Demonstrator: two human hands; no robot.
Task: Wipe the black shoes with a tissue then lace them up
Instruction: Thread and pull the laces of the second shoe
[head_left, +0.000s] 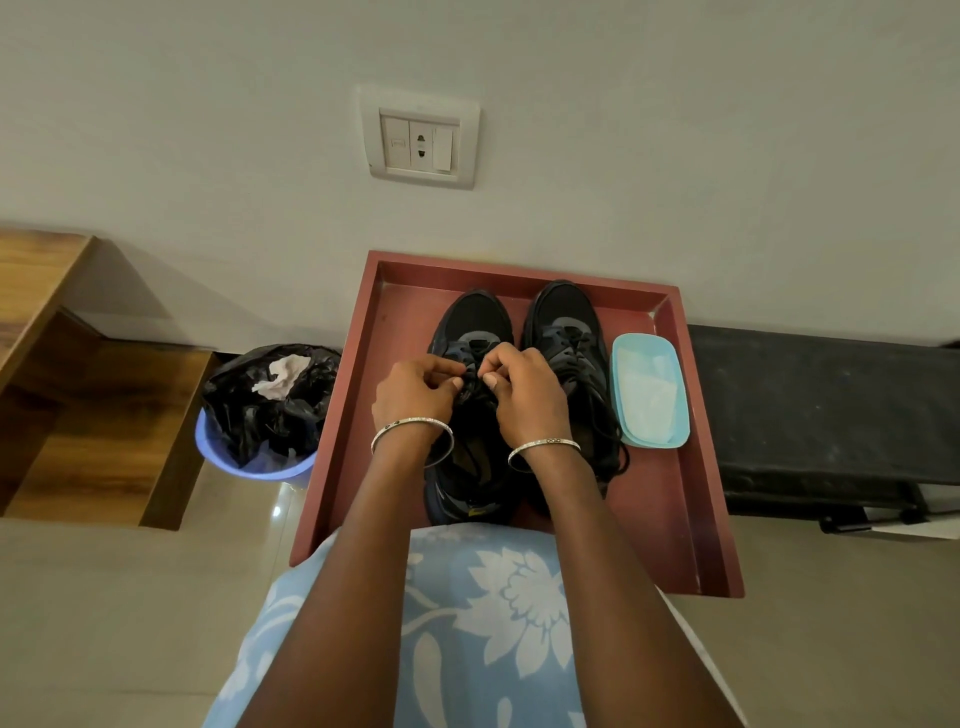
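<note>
No text, brand name or number can be read here. The only candidate is a small yellow mark (475, 512) low on the heel end of the left-hand black shoe (475, 322). It is too small and blurred to make out as letters or a logo.
</note>
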